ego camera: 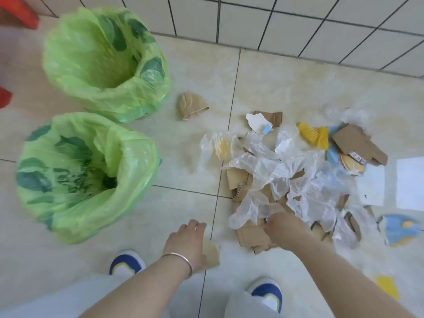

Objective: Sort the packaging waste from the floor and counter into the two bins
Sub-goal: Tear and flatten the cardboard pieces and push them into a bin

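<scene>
Nearest, two blue-and-white shoes point(127, 263) on the tiled floor point(263, 76), light trousers above them; person bent over the waste.

Left hand point(187, 243) low over the floor, bracelet point(181, 260) on the wrist; a scrap of brown card point(212, 252) sits under the palm and thumb; fingers point(197, 226) look loosely spread forward; whether the thumb pins the scrap or the hand only rests on it, cannot tell.

Right hand point(284, 230) at the near edge of the waste pile point(286, 180); fingers curled down among torn cardboard pieces point(252, 237), seemingly closing on one; the exact hold is hidden by the knuckles.

The pile lies just beyond: clear plastic film draped over and tangled with cardboard, a yellow foam net point(314, 135), white paper sheets point(410, 182) to the right, a blue printed wrapper point(399, 229) near them.

A crushed paper cup point(190, 106) lies apart, between pile and bins.

To the left, near bin point(85, 175) and far bin point(105, 58), both lined with green bags, mouths open; contents not readable.

Risks, as judged: film clings to card, so lifting a handful may drag plastic into the wrong bin; light film may drift or slip from a loose hold; the liners sag inward, so a tossed piece could catch the rim and fall back out.
</scene>
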Action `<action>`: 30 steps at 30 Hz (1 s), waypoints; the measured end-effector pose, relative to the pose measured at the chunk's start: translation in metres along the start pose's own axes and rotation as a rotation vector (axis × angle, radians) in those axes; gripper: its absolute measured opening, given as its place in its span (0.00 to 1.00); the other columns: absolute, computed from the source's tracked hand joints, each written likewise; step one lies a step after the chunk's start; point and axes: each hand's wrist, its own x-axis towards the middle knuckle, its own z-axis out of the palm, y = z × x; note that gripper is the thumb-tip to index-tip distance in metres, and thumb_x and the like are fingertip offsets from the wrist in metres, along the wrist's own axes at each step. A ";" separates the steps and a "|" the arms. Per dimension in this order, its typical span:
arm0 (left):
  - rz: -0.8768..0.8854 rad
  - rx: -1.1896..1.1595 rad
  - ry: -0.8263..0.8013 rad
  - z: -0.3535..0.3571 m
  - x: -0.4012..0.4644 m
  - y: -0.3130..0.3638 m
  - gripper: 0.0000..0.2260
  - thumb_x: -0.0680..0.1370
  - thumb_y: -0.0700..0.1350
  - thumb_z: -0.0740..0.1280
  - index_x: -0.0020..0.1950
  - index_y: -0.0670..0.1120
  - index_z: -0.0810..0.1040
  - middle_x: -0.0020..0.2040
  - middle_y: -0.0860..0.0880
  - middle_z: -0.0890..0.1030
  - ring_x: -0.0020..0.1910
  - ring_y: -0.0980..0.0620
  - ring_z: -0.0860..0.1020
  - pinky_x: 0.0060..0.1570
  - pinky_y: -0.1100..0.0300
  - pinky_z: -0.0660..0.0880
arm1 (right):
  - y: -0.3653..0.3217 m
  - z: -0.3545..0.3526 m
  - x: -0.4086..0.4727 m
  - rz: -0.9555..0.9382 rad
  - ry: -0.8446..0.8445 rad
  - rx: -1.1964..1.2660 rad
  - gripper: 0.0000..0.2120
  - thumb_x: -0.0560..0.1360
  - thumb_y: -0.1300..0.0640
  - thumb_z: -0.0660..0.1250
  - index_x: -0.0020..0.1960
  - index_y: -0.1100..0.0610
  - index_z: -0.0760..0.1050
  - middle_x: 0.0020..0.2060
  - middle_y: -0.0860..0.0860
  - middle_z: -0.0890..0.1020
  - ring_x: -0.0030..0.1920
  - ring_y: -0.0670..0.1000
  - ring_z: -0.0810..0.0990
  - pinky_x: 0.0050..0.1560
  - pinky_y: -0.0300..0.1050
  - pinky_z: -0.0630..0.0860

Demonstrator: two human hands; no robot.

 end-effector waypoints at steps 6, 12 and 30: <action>0.034 0.221 -0.043 0.065 0.051 0.006 0.34 0.71 0.47 0.67 0.73 0.51 0.55 0.71 0.48 0.58 0.69 0.46 0.61 0.62 0.52 0.64 | 0.021 0.034 0.050 -0.091 -0.076 -0.196 0.14 0.77 0.48 0.56 0.41 0.56 0.72 0.40 0.51 0.74 0.44 0.53 0.72 0.39 0.41 0.68; 0.121 0.261 0.119 0.106 0.067 0.006 0.15 0.62 0.54 0.66 0.47 0.52 0.79 0.45 0.48 0.71 0.38 0.46 0.77 0.34 0.50 0.71 | 0.030 0.047 0.059 0.010 0.024 -0.095 0.18 0.78 0.44 0.55 0.38 0.57 0.66 0.32 0.48 0.68 0.36 0.49 0.71 0.29 0.38 0.63; -0.152 -0.230 0.005 0.074 0.091 0.017 0.14 0.72 0.52 0.69 0.55 0.49 0.77 0.56 0.48 0.80 0.56 0.46 0.78 0.52 0.58 0.73 | 0.031 0.086 0.053 0.097 0.218 0.476 0.12 0.77 0.51 0.59 0.56 0.57 0.71 0.41 0.51 0.76 0.30 0.46 0.72 0.28 0.38 0.64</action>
